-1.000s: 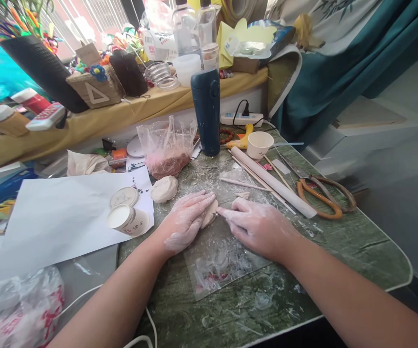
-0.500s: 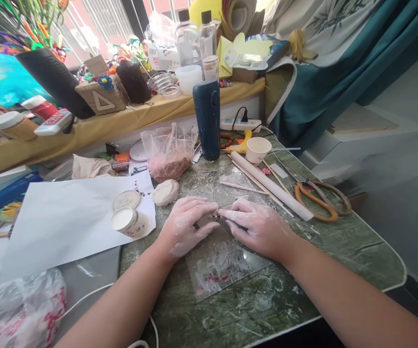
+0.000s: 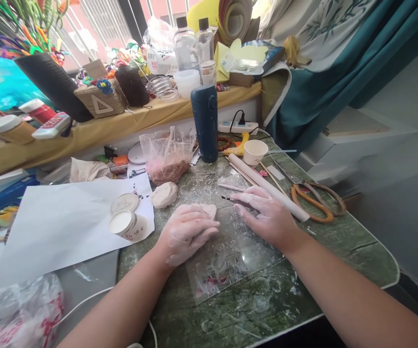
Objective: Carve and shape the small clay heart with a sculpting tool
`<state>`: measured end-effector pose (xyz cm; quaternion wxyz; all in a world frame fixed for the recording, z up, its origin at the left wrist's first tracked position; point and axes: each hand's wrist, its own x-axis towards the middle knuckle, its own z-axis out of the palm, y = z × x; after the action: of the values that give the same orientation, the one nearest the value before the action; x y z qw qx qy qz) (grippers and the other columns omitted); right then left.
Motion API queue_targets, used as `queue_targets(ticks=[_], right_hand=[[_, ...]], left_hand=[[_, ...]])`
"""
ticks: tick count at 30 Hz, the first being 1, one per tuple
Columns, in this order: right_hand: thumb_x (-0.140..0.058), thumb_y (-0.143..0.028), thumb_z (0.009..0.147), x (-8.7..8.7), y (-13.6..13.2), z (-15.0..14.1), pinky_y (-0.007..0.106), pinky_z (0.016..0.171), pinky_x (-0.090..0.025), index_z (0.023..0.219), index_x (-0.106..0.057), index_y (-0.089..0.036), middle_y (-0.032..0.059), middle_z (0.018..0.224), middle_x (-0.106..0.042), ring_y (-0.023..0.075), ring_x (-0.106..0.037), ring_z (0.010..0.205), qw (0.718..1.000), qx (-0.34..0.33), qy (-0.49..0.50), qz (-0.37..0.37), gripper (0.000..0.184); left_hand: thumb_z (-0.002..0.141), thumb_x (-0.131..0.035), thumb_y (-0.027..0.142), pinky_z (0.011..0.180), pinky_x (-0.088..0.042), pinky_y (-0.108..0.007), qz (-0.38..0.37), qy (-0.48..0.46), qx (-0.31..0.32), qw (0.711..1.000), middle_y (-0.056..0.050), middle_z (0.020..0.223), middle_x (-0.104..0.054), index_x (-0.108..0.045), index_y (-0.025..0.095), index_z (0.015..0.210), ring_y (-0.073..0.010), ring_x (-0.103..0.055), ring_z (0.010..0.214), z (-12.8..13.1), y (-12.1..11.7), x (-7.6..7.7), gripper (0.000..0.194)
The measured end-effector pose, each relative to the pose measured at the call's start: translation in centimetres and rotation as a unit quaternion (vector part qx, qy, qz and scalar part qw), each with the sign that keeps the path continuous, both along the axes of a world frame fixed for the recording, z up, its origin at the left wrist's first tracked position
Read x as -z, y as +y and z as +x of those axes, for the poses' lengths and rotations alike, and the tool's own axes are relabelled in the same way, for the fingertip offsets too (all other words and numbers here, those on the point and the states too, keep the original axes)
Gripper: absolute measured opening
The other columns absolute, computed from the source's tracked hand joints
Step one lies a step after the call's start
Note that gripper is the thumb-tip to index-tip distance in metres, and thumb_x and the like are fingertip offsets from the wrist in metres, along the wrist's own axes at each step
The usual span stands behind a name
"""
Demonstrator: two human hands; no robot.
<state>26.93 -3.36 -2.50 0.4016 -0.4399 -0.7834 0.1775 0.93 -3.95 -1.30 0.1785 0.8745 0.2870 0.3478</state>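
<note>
My right grip (image 3: 258, 205) pinches a thin tool (image 3: 227, 197). My half-curled left grip (image 3: 189, 234) covers the pale clay (image 3: 211, 210), inward from the tabletop (image 3: 357, 256)'s near edge, hold unclear; heavy pressure could dent it.

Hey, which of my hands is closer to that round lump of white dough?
Your left. The left hand is just to the near right of the round lump; the right hand, with a thin dark tool, is farther off to its right.
</note>
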Motion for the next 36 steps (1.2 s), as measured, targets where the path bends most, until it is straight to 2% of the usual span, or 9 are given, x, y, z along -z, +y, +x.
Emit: queue_targets(ticks=[3,7,11,14,19,23,25,30,36], right_hand=[[-0.057,-0.026,0.099,0.4,0.2,-0.2,0.046,0.102,-0.056,0.128,-0.07,-0.025,0.0078,0.119,-0.076,0.0261,-0.07,0.111,0.999,-0.011,-0.033,-0.033,0.033],[-0.056,-0.021,0.098,0.2,-0.5,-0.5,0.048,0.106,-0.053,0.129,-0.07,-0.024,0.0077,0.127,-0.074,0.0271,-0.067,0.122,0.996,-0.013,-0.041,-0.075,0.034],[-0.065,-0.029,0.094,-0.4,-1.0,-0.5,0.047,0.102,-0.056,0.119,-0.076,-0.024,0.0085,0.122,-0.077,0.028,-0.071,0.115,0.984,0.053,0.055,-0.159,0.027],[-0.065,-0.026,0.092,-0.5,-0.7,-0.3,0.044,0.095,-0.06,0.125,-0.074,-0.026,0.0085,0.129,-0.074,0.0268,-0.071,0.114,0.965,0.035,0.129,-0.225,0.035],[-0.063,-0.031,0.09,-1.0,0.1,0.1,0.03,0.051,-0.055,0.127,-0.07,-0.023,0.0088,0.099,-0.075,0.0179,-0.069,0.067,0.868,-0.013,0.334,-0.367,0.039],[-0.062,-0.035,0.089,-2.0,0.3,0.8,0.032,0.057,-0.058,0.123,-0.067,-0.024,0.0096,0.11,-0.072,0.0204,-0.071,0.078,0.813,-0.063,0.42,-0.399,0.036],[-0.067,-0.037,0.088,-2.0,0.3,0.9,0.031,0.058,-0.057,0.123,-0.065,-0.025,0.0079,0.105,-0.072,0.0206,-0.07,0.081,0.808,-0.074,0.422,-0.404,0.037],[-0.066,-0.055,0.093,-0.2,-0.1,-0.4,0.025,0.047,-0.047,0.093,-0.066,-0.021,-0.002,0.062,-0.062,0.0136,-0.058,0.052,0.826,-0.049,0.369,-0.424,0.035],[-0.079,-0.051,0.083,0.2,-0.9,-2.2,0.026,0.048,-0.048,0.093,-0.07,-0.019,-0.0002,0.067,-0.065,0.0144,-0.061,0.056,0.83,-0.009,0.343,-0.439,0.035]], left_hand=[[0.097,-0.068,0.021,0.092,-0.056,-0.038,0.0,0.018,0.015,1.0,-0.003,0.098,-0.08,-0.073,0.026,0.111,-0.0194,-0.074,0.095,0.0,0.1,-0.1,0.016],[0.099,-0.065,0.024,0.091,-0.057,-0.039,-0.033,0.017,-0.06,0.997,-0.005,0.1,-0.078,-0.073,0.023,0.1,-0.0202,-0.072,0.096,-1.0,0.9,0.0,0.008],[0.099,-0.061,0.027,0.108,-0.05,-0.047,-0.074,0.081,-0.094,0.99,-0.011,0.134,-0.069,-0.066,0.022,0.13,-0.0262,-0.063,0.124,-1.8,1.5,0.5,0.031],[0.098,-0.063,0.031,0.111,-0.047,-0.049,-0.093,0.121,-0.084,0.985,-0.009,0.137,-0.066,-0.06,0.024,0.138,-0.0275,-0.06,0.126,-1.7,1.6,0.7,0.041],[0.096,-0.065,0.035,0.105,-0.049,-0.047,-0.107,0.134,-0.101,0.98,-0.008,0.128,-0.068,-0.062,0.025,0.133,-0.0268,-0.061,0.116,-1.6,1.4,0.6,0.039],[0.093,-0.067,0.033,0.103,-0.049,-0.046,-0.102,0.134,-0.108,0.98,-0.008,0.124,-0.068,-0.063,0.025,0.131,-0.0272,-0.061,0.114,-1.7,1.3,0.6,0.039],[0.095,-0.065,0.033,0.103,-0.049,-0.046,-0.103,0.127,-0.107,0.981,-0.008,0.123,-0.069,-0.065,0.025,0.128,-0.0269,-0.062,0.113,-1.6,1.4,0.7,0.035],[0.098,-0.06,0.031,0.099,-0.05,-0.045,-0.113,0.107,-0.107,0.982,-0.007,0.116,-0.071,-0.069,0.024,0.119,-0.0252,-0.063,0.107,-1.5,1.6,0.7,0.024],[0.096,-0.06,0.031,0.093,-0.051,-0.043,-0.099,0.127,-0.134,0.978,-0.007,0.105,-0.069,-0.068,0.022,0.119,-0.0253,-0.064,0.1,-1.1,1.1,0.6,0.026]])
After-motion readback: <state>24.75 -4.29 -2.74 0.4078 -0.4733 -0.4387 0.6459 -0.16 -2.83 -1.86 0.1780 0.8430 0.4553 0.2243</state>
